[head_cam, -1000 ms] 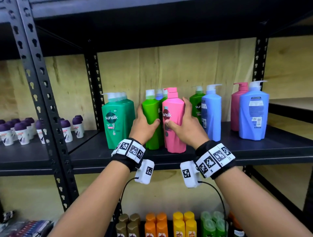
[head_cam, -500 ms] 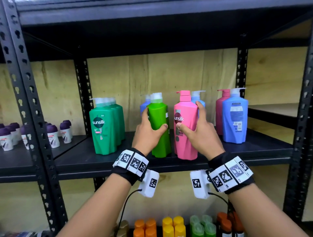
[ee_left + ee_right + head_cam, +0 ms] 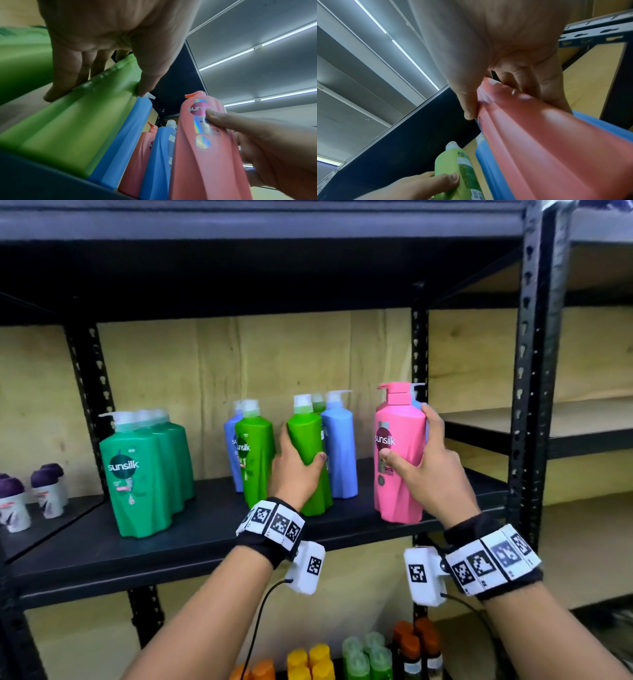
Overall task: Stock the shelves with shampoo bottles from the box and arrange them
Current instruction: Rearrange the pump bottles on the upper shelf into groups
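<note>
In the head view, the left hand (image 3: 295,474) is wrapped around the middle of a tall light-green plastic pump bottle (image 3: 306,460), thumb in front and fingers behind. This bottle stands on the black metal shelf (image 3: 191,535), touching a blue plastic pump bottle (image 3: 339,450) on its right. The right hand (image 3: 428,474) grips a tall pink plastic pump bottle (image 3: 397,453) at the waist; it stands near the front edge of the shelf, apart from the green one.

In the left wrist view, the fingers (image 3: 68,75) and thumb pinch the narrow sides of the light-green bottle, so the hold is firm.

In the right wrist view, the thumb (image 3: 467,97) and fingers clamp the pink bottle (image 3: 539,135) across its ridged body.

I judge both bottles are full and rather heavy, with stiff but smooth, glossy walls that can slip. The waist, where the body is ridged, seems the best place to hold; the pump head looks weak for lifting.
</note>
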